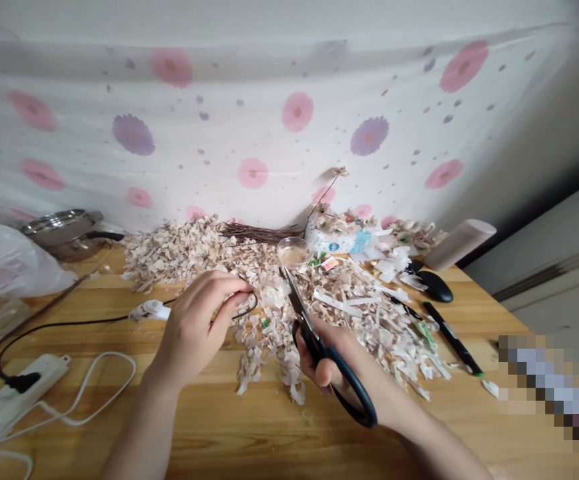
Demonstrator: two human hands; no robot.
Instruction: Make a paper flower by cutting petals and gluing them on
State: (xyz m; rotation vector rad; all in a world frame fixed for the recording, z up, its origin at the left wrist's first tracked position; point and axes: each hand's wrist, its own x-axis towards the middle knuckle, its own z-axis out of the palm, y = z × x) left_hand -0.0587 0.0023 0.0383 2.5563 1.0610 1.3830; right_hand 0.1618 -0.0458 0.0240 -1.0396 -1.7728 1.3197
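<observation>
My right hand (339, 360) grips a pair of scissors (299, 303) by their black handles. The blades point away from me over the scraps and look nearly closed. To their left, my left hand (202, 320) is closed in a pinch, thumb against fingers. Whatever lies between the fingertips is too small or hidden to make out. A loop of thin black cord (256, 305) shows right beside those fingertips. Around and beyond both hands spread pale petal-like scraps (179, 257). A small clear round dish (292, 253) stands just past the scissor tips.
Thin brown stems (264, 232) lie at the back beside a tissue pack (337, 241) topped with flowers. At right are a black mouse (435, 287), a black marker (453, 339) and a pale cylinder (462, 245). A power strip (39, 373), cables and a pot (67, 233) occupy the left.
</observation>
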